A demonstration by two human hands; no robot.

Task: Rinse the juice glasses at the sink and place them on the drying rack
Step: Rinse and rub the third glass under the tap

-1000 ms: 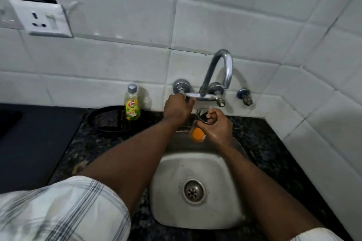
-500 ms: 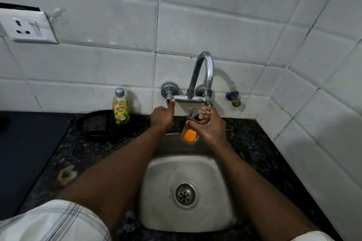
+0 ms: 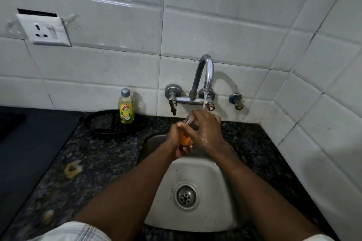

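The juice glass (image 3: 185,139), judged brittle and wet-slippery, is best clasped round its wall. It is held over the sink (image 3: 214,215) under the tap (image 3: 206,68), its orange base gripped by the left hand (image 3: 174,144), its top seemingly by the right hand (image 3: 206,132).

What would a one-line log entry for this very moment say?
phase: rinsing | left hand: grips juice glass base | right hand: holds its top | tap: water running | place: over sink
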